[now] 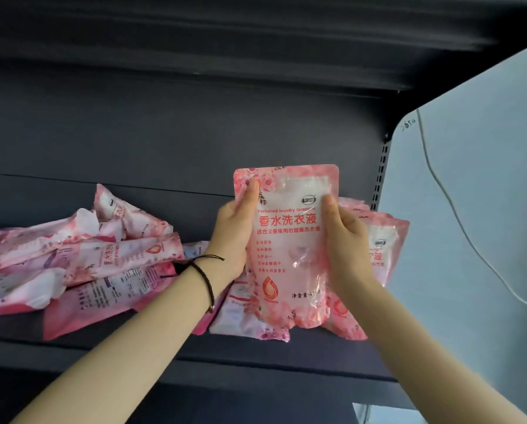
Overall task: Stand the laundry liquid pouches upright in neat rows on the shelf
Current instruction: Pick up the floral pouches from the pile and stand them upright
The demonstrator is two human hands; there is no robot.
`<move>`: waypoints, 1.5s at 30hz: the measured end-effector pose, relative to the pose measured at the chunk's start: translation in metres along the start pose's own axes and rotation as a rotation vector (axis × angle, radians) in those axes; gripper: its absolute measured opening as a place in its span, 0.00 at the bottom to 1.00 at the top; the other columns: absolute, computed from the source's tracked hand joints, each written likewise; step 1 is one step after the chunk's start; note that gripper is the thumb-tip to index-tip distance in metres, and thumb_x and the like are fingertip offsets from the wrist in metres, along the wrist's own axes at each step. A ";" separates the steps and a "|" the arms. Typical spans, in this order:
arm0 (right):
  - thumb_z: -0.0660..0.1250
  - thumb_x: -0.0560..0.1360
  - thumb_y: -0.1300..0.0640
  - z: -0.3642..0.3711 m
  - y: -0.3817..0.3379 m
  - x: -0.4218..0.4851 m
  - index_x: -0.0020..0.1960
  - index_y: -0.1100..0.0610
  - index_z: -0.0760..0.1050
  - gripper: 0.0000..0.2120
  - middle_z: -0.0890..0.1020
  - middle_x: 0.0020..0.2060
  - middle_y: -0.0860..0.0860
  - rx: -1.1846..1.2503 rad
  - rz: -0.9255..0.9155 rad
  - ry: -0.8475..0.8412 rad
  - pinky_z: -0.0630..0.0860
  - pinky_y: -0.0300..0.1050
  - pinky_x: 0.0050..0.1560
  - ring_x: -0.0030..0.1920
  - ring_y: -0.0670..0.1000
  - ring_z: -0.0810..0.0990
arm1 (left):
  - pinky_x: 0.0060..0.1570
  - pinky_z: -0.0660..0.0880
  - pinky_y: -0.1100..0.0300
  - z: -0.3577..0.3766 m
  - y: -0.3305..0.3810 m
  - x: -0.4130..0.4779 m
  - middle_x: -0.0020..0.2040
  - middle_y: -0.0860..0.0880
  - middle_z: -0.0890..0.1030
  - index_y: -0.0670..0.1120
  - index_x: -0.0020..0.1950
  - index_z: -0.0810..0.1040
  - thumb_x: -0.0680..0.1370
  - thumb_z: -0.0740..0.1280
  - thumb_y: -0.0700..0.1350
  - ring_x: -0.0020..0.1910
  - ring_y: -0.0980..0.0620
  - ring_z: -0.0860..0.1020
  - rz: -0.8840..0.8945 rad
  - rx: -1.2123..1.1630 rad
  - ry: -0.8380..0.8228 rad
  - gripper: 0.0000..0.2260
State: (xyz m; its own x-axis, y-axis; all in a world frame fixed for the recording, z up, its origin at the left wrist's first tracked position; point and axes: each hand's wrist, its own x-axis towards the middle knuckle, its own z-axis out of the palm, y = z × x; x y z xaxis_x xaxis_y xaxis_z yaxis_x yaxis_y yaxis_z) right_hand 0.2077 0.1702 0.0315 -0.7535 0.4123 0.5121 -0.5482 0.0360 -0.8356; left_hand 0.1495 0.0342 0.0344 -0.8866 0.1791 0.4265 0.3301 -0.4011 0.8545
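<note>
At the right end of the dark shelf [256, 350], 1 pink laundry liquid pouch [289, 240] is held upright, front label facing the camera. The left hand [234, 237] and right hand [347, 240] each have a clenched grip on a side edge, thumbs on the front. Its base sits over flat-lying pouches [250, 319]; whether it touches them cannot be told. More pouches stand or lean just behind to the right [384, 249], and a loose pile [72, 261] lies to the left.

Risk, as judged: set on the uneven flat pouches, the soft base would likely slump or tip forward off the near edge. Bare shelf shows along the near edge and behind the pile; the slotted upright [379, 175] limits rightward room.
</note>
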 end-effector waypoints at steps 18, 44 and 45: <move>0.58 0.80 0.45 -0.119 0.040 -0.014 0.38 0.67 0.68 0.25 0.67 0.31 0.55 -0.009 0.034 0.213 0.66 0.44 0.32 0.33 0.52 0.65 | 0.26 0.58 0.65 0.109 -0.077 -0.027 0.24 0.54 0.60 0.50 0.28 0.62 0.77 0.64 0.58 0.23 0.58 0.58 0.017 0.219 0.046 0.22; 0.61 0.79 0.49 -0.112 0.084 -0.022 0.72 0.50 0.55 0.25 0.66 0.68 0.51 -0.354 -0.076 0.193 0.66 0.62 0.67 0.69 0.57 0.65 | 0.51 0.77 0.44 0.132 -0.137 -0.041 0.51 0.39 0.78 0.40 0.61 0.72 0.76 0.53 0.62 0.50 0.42 0.78 0.165 0.300 0.348 0.28; 0.61 0.79 0.49 -0.112 0.085 -0.021 0.72 0.50 0.54 0.26 0.66 0.68 0.52 -0.349 -0.083 0.185 0.67 0.62 0.67 0.69 0.57 0.66 | 0.51 0.77 0.44 0.132 -0.139 -0.040 0.51 0.39 0.78 0.40 0.61 0.72 0.76 0.53 0.62 0.50 0.41 0.78 0.175 0.305 0.349 0.28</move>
State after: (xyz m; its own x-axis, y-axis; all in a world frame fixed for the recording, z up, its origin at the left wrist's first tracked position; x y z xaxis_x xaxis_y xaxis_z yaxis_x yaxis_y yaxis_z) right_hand 0.2177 0.2669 -0.0722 -0.6168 0.5506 0.5625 -0.4240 0.3697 -0.8268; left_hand 0.1815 0.2017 -0.0624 -0.8479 -0.1996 0.4911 0.5172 -0.1082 0.8490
